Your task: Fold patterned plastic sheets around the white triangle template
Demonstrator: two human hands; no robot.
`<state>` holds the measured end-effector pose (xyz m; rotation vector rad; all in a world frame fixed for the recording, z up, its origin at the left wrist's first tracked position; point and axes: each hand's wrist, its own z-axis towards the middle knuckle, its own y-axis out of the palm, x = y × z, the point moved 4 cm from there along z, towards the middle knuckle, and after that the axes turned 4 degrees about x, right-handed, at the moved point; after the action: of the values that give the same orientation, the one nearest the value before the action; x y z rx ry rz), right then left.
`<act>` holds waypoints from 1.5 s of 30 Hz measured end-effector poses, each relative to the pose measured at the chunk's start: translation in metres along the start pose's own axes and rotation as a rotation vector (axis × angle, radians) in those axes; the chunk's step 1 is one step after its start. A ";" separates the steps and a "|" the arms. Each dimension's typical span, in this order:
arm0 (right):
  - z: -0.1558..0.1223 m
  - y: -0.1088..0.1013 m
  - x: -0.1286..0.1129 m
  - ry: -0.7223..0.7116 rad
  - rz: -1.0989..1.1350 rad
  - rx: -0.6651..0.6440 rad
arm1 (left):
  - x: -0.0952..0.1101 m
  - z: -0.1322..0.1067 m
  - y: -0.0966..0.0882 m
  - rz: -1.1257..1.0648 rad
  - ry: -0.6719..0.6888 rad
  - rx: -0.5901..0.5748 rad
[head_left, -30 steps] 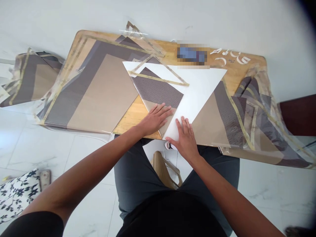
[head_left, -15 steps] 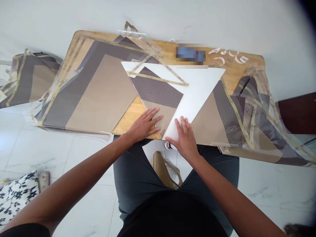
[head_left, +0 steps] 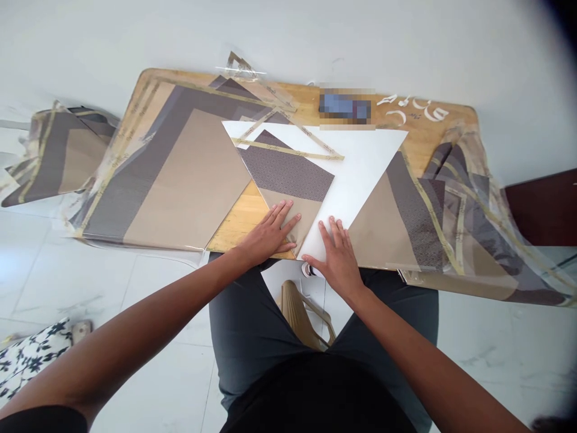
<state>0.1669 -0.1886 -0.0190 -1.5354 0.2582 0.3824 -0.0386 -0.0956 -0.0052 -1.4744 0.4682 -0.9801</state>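
A folded sheet has a white side [head_left: 367,159] facing up and a tan and dark brown patterned flap [head_left: 288,165] lying across it. My left hand [head_left: 269,233] rests flat with fingers spread on the tan lower part of the flap. On the white part, close to the flap's right edge, lies my right hand [head_left: 338,255], palm down and fingers apart. Both hands are near the table's front edge. Printed gold tape strips [head_left: 288,149] on clear plastic cross the top of the flap.
Tan and brown plastic-covered sheets lie left [head_left: 180,180] and right [head_left: 378,219] on the wooden table [head_left: 234,219]. White paper scraps [head_left: 435,111] and a blurred blue object [head_left: 345,107] sit at the back. More wrapped sheets [head_left: 72,150] stand at far left. A stool [head_left: 295,313] is below.
The view has shifted slightly, so the table sits a little lower. My left hand has slid slightly on the flap, its fingers a little closer together. My right hand stays in place.
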 end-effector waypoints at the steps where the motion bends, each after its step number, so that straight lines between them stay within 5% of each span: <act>1: 0.000 0.000 0.000 0.000 0.001 0.002 | 0.001 0.000 0.000 0.009 -0.005 -0.003; 10: 0.002 -0.009 -0.003 0.008 -0.011 0.030 | 0.007 0.008 0.000 0.114 -0.064 -0.080; 16: 0.051 -0.028 0.009 0.000 -0.021 0.085 | 0.009 0.015 0.001 0.201 -0.122 -0.152; 22: 0.107 -0.030 0.021 -0.076 -0.124 -0.038 | 0.010 0.017 -0.001 0.247 -0.135 -0.196; 27: 0.115 -0.027 0.025 -0.010 -0.156 -0.164 | 0.007 0.016 0.000 0.221 -0.161 -0.224; 32: 0.115 -0.026 0.023 0.019 -0.146 -0.190 | 0.000 -0.001 -0.004 0.081 -0.127 -0.111; 36: 0.115 -0.026 0.022 0.014 -0.133 -0.179 | -0.023 -0.006 -0.019 0.018 -0.127 0.039; 40: 0.116 -0.026 0.023 0.028 -0.115 -0.191 | -0.075 0.008 -0.045 0.154 -0.360 0.206; 45: 0.117 -0.028 0.023 0.042 -0.099 -0.200 | -0.119 0.022 -0.054 0.157 -0.399 0.206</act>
<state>0.1901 -0.0700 0.0008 -1.7474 0.1793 0.3048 -0.1016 0.0200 0.0136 -1.3791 0.1828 -0.5722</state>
